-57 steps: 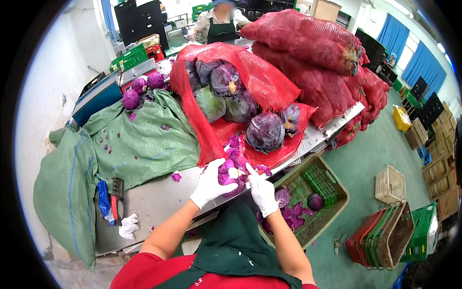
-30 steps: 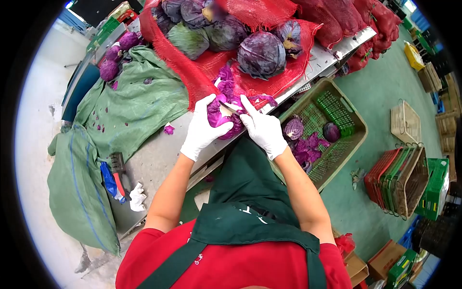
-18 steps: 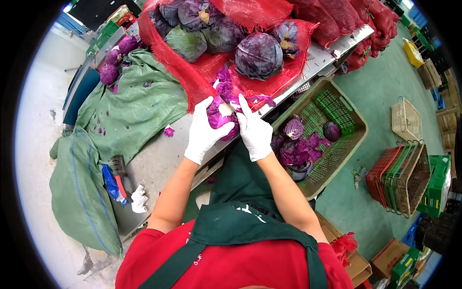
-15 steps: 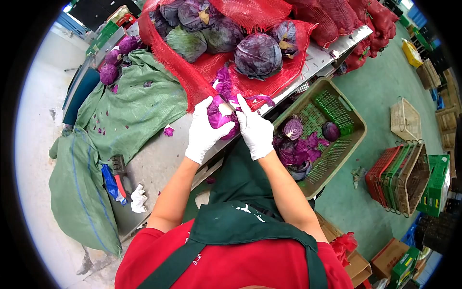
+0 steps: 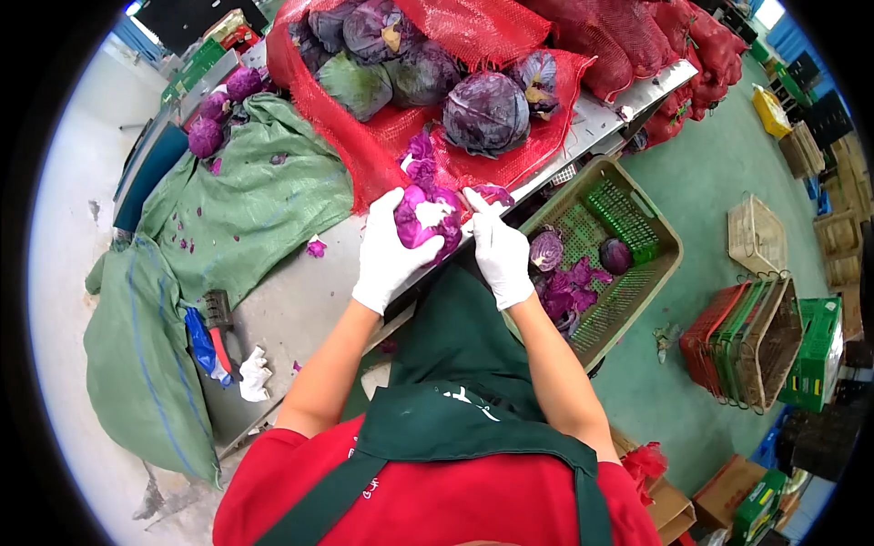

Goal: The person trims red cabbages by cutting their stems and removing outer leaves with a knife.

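Observation:
My left hand point(image 5: 387, 255), in a white glove, wraps around the left and near side of a purple cabbage point(image 5: 440, 217) at the table edge. A pale cut patch shows on top of it. My right hand point(image 5: 501, 250), also gloved, is at the cabbage's right side with its fingers curled together and the index finger toward the leaves. Whatever it grips is hidden. Loose purple leaves point(image 5: 419, 162) lie just beyond the cabbage on a red mesh sack point(image 5: 382, 146). Larger dark cabbages, among them a round one point(image 5: 487, 114), rest on that sack.
Below the table's right edge stands a green plastic crate point(image 5: 651, 282) holding small cabbages and leaves. On the left, a green woven sack point(image 5: 246, 182) drapes the table, near a red-handled tool point(image 5: 221, 337) and crumpled white glove point(image 5: 255, 375). Trimmed cabbages point(image 5: 206, 136) sit far left.
My right hand has drawn back right and slightly down from the cabbage's top, its fingers now more curled. The cabbage has turned, showing more of its pale patch. My left hand keeps its hold.

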A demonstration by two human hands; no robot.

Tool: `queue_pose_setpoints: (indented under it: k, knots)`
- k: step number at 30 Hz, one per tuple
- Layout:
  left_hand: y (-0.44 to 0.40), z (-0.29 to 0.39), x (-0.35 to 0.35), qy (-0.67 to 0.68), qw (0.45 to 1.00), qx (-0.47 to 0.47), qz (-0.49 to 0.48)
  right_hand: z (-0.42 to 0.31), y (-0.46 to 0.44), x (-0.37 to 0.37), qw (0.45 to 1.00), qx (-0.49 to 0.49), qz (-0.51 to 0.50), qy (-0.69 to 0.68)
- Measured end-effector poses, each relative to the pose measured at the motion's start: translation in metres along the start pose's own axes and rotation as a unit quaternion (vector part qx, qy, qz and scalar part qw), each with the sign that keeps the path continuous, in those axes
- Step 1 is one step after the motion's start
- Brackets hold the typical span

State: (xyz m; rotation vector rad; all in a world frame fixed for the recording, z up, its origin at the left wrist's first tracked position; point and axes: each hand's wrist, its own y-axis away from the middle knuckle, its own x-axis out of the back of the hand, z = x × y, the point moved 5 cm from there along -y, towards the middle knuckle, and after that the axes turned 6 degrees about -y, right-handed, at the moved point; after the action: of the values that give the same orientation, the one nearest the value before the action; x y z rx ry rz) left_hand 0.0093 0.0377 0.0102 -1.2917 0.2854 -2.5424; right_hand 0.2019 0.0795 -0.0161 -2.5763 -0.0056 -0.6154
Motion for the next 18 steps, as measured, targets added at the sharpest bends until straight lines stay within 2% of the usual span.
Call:
queue_pose_setpoints:
  k: [2, 8, 18]
  knots:
    - [-0.005, -0.008, -0.002, 0.021, 1.0, 0.006, -0.019, -0.016, 0.001, 0.009, 0.996, 0.0, -0.069, 0.057]
    - [-0.003, -0.003, 0.001, 0.006, 1.0, -0.005, -0.026, -0.02, -0.006, -0.004, 0.984, 0.042, -0.123, 0.123]
    - [-0.003, -0.006, -0.001, -0.01, 1.0, -0.008, -0.024, -0.027, -0.017, -0.012, 0.963, 0.038, -0.181, 0.197]
